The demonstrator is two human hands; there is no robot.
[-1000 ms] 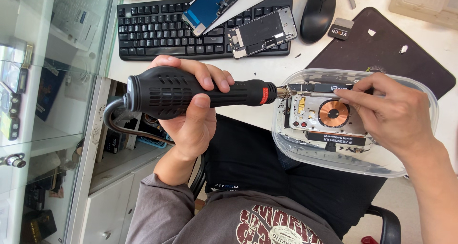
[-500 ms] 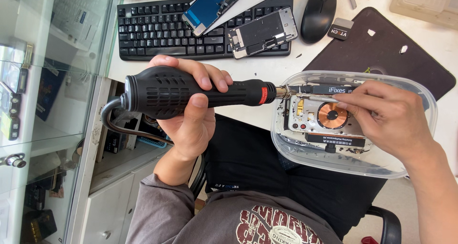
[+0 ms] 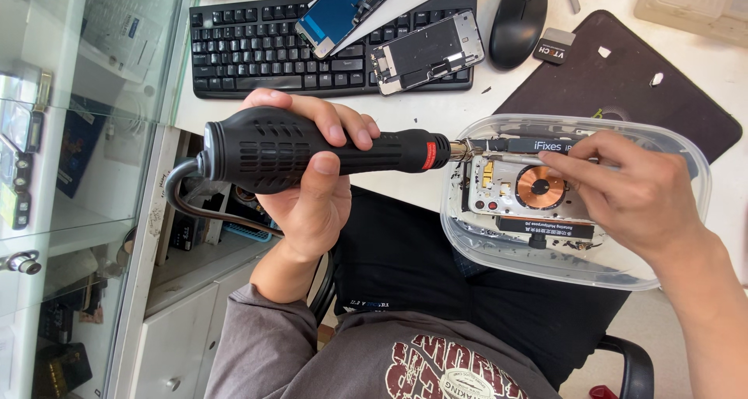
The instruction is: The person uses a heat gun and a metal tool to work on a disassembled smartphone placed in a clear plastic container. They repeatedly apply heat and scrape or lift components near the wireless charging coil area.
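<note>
The left hand is wrapped tight around the fat black handle of a heat gun, whose metal tip reaches over the near rim of a clear plastic tub just to its right. The right hand is inside that tub, fingers pinched closed on a thin metal tool laid against an opened phone back with a copper coil. The tub overhangs the table edge above the person's lap, so the walls leave both hands little room. The gun's cable loops down left of the left hand, beside a glass cabinet. Beyond the hands lie a black keyboard carrying two phone parts, a mouse and a dark mat past the tub.
</note>
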